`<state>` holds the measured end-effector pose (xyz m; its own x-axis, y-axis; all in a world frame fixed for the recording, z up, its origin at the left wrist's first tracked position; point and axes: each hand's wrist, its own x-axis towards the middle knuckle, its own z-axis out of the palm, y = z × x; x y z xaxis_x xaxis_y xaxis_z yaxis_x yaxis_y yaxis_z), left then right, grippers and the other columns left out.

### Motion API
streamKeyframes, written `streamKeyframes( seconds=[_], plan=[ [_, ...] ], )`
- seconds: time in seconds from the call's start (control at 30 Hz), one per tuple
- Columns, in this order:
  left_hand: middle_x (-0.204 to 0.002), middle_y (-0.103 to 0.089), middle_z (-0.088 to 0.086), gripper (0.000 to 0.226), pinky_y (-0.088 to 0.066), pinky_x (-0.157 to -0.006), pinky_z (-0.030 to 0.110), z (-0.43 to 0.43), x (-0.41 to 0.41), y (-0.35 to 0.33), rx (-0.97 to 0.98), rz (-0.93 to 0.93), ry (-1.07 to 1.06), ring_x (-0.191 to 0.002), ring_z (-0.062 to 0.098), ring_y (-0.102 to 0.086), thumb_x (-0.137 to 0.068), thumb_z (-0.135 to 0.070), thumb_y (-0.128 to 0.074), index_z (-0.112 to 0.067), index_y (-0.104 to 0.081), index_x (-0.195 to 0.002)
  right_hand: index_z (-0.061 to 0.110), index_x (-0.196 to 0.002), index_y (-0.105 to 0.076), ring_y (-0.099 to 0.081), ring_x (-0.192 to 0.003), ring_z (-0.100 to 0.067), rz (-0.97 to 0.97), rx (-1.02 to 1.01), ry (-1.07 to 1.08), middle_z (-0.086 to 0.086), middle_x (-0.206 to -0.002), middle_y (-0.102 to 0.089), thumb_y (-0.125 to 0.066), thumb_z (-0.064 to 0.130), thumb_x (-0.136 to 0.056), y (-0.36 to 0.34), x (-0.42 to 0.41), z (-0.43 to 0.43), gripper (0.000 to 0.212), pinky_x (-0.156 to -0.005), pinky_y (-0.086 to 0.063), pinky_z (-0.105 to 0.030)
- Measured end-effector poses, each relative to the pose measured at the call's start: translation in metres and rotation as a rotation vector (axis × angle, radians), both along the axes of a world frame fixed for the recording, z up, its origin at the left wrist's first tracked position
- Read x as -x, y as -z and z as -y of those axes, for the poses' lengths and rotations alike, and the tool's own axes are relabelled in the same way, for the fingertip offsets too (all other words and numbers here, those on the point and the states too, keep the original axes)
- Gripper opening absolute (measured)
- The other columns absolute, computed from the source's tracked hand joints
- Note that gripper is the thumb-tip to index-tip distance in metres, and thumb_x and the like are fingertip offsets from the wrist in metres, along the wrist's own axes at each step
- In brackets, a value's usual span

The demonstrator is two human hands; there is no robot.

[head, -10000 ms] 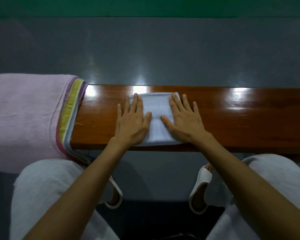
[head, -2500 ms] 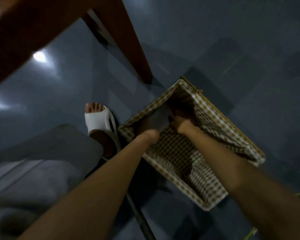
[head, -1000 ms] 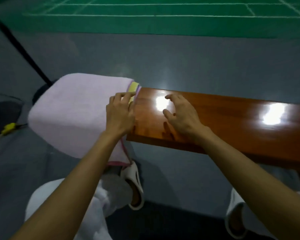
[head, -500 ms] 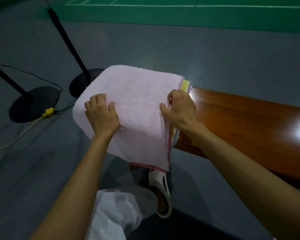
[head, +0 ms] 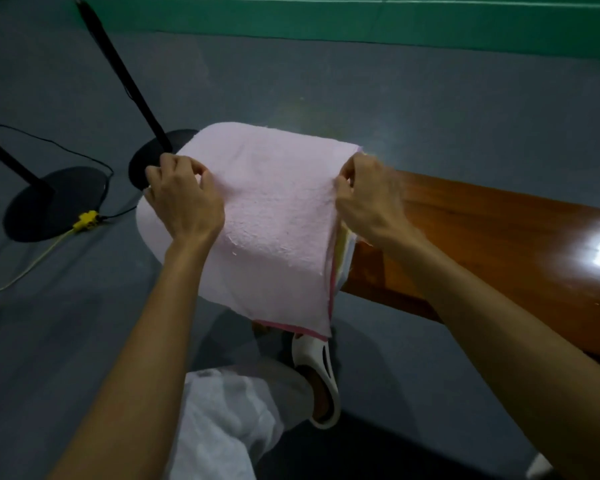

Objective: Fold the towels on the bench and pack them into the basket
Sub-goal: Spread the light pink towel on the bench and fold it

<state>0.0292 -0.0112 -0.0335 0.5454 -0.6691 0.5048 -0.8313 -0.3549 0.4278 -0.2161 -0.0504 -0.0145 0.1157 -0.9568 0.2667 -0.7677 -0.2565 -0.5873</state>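
Down by our knees, a white-trousered leg [head: 229,420] and a white foam slipper [head: 321,379] sit just under the hanging hem. Up from there, our left hand [head: 184,199] pinches the left edge of the soft pink terry towel [head: 278,220], thumb against curled fingers. Our right hand [head: 371,199] pinches its right edge, so both are gripping cloth and neither is free. The towel drapes over the end of the glossy brown wooden bench [head: 492,244], topmost of a small pile [head: 344,249] whose yellow and white edges peek out under the right hand. We reckon it's light, limp and slightly grippy, sagging wherever it isn't held, so the corners are the spots to take, lifting only the top layer. The basket isn't in view. Beyond lie two black round-based stands [head: 56,202], a yellow cable connector [head: 87,220], then green court flooring [head: 361,19].
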Motion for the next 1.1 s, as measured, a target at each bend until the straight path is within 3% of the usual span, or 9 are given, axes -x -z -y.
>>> streamKeyframes(
  seconds=[0.07,0.17,0.3,0.63,0.83,1.1],
  plan=[
    [-0.115,-0.061,0.009,0.009,-0.041,-0.095,0.045,0.000,0.021,-0.010,0.041,0.027,0.057,-0.112,0.032,-0.051,-0.098,-0.019,-0.056,-0.015,-0.064,-0.098,0.012,-0.093,-0.060,-0.058,-0.084,-0.022,0.004,0.037,0.024,-0.004,-0.093,-0.061,-0.057,0.021,-0.099,-0.008,0.026,-0.004,0.011,-0.070,-0.048,-0.037],
    [-0.118,-0.061,0.010,0.012,-0.039,-0.093,0.044,0.004,0.064,-0.022,0.035,0.026,0.158,-0.114,0.033,-0.050,-0.098,-0.021,-0.055,-0.013,-0.064,-0.098,0.013,-0.089,-0.054,-0.053,-0.082,-0.022,-0.053,0.051,0.066,-0.004,-0.090,-0.056,-0.055,0.020,-0.099,-0.013,0.073,-0.011,0.012,-0.067,-0.038,-0.033],
    [-0.117,-0.061,0.010,0.013,-0.040,-0.094,0.046,0.011,0.123,-0.026,-0.004,0.029,0.313,-0.111,0.033,-0.051,-0.097,-0.024,-0.056,-0.014,-0.064,-0.096,0.013,-0.088,-0.053,-0.054,-0.081,-0.023,-0.113,0.020,0.167,-0.004,-0.086,-0.053,-0.055,0.019,-0.099,-0.010,0.146,-0.023,0.013,-0.067,-0.044,-0.038],
    [-0.106,-0.064,0.014,0.019,-0.043,-0.095,0.052,0.004,0.275,-0.006,-0.239,0.071,0.672,-0.104,0.037,-0.054,-0.099,-0.026,-0.054,-0.011,-0.065,-0.096,0.014,-0.089,-0.058,-0.060,-0.093,-0.036,-0.177,-0.094,0.394,-0.016,-0.100,-0.065,-0.055,0.019,-0.095,0.003,0.328,-0.057,0.009,-0.080,-0.052,-0.047],
    [-0.108,-0.064,0.006,0.018,-0.045,-0.097,0.043,-0.007,0.329,0.010,-0.335,0.025,0.802,-0.099,0.021,-0.052,-0.106,-0.031,-0.050,-0.017,-0.060,-0.100,0.012,-0.091,-0.056,-0.055,-0.085,-0.025,-0.197,-0.090,0.458,-0.011,-0.096,-0.061,-0.058,0.019,-0.100,0.020,0.384,-0.068,0.011,-0.071,-0.044,-0.038],
    [-0.103,-0.066,0.002,0.017,-0.054,-0.089,0.044,-0.019,0.347,0.015,-0.439,-0.052,0.895,-0.094,0.018,-0.055,-0.104,-0.029,-0.056,-0.017,-0.066,-0.099,0.012,-0.096,-0.053,-0.049,-0.086,-0.021,-0.210,-0.152,0.446,-0.006,-0.099,-0.053,-0.057,0.020,-0.102,0.016,0.410,-0.072,0.011,-0.073,-0.035,-0.031]
  ],
)
